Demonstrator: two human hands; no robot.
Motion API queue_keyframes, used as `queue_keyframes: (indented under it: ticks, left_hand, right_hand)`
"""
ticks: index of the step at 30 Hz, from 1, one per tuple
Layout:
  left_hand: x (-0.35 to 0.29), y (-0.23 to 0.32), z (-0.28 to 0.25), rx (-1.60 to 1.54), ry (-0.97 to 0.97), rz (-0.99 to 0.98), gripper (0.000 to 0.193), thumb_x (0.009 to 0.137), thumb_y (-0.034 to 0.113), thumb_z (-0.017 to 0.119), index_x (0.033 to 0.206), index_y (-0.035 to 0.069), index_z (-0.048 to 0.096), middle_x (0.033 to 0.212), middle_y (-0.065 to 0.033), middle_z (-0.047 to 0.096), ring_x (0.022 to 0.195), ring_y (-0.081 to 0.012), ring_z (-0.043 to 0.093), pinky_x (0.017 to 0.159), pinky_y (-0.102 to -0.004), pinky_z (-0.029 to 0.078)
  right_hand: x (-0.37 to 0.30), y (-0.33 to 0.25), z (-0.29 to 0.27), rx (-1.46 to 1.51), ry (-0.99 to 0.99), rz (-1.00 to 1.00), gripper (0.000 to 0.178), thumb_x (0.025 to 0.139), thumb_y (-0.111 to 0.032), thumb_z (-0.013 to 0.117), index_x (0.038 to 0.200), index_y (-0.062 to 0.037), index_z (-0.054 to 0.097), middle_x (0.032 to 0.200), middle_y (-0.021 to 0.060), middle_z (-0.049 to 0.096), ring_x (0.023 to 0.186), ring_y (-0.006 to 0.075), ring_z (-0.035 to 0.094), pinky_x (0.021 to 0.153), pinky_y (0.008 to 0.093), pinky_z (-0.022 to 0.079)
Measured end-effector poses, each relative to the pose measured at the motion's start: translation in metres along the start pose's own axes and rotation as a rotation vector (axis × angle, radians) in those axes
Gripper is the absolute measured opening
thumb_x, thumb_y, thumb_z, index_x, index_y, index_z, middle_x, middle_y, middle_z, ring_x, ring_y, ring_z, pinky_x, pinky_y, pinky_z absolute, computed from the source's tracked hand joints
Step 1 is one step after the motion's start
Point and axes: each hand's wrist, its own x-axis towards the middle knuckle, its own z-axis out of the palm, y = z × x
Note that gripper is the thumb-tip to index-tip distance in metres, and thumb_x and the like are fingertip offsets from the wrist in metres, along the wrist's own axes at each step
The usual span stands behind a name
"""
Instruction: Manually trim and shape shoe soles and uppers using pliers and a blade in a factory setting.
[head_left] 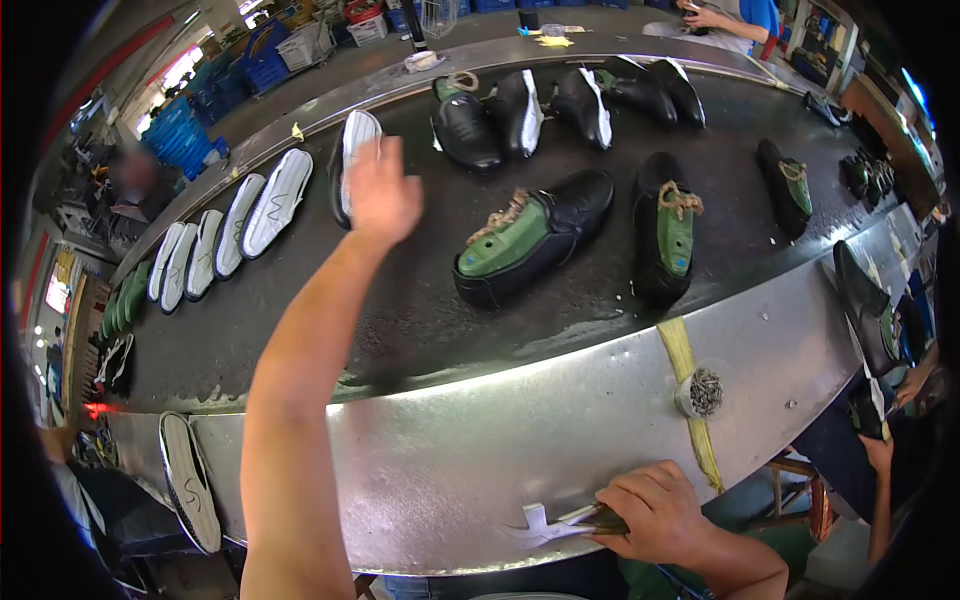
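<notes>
My left arm stretches out over the dark belt. My left hand is over an upturned black shoe with a white sole, its fingers extended and apart; whether they touch the shoe I cannot tell. My right hand is wrapped round the handles of lasting pincers, whose metal head with a hammer-like stub points left above the near metal ledge. Right of my left hand, a black shoe upper on a green last lies on the belt. Another black shoe on a green last is further right.
Several white-soled shoes line the belt's left, and black shoes its far side. On the metal ledge sit a round container of nails, a yellow strap and a loose sole. Other people work at right and beyond.
</notes>
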Motion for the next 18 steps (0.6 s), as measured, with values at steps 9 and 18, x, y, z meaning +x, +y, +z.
queue_keyframes:
  ticks: [9,18]
  left_hand:
    - [0.055,0.091,0.061,-0.106,-0.297,0.005,0.077,0.093,0.042,0.066,0.153,0.008,0.032,0.161,-0.026,0.024,0.148,-0.0431,0.026,0.115,-0.0517,0.034]
    - [0.01,-0.009,0.004,0.089,-0.029,-0.248,0.059,0.09,0.051,0.064,0.118,-0.001,0.066,0.139,-0.0284,0.053,0.133,-0.0413,0.047,0.109,-0.0499,0.038]
  right_hand:
    - [0.015,-0.004,0.003,-0.047,0.043,-0.038,0.05,0.062,-0.033,0.09,0.1,-0.0111,0.067,0.095,0.002,0.065,0.085,0.0218,0.063,0.078,0.037,0.046]
    - [0.018,-0.004,0.004,-0.055,0.081,-0.053,0.05,0.062,-0.033,0.089,0.101,-0.0108,0.068,0.097,0.0022,0.065,0.087,0.0211,0.062,0.079,0.0366,0.046]
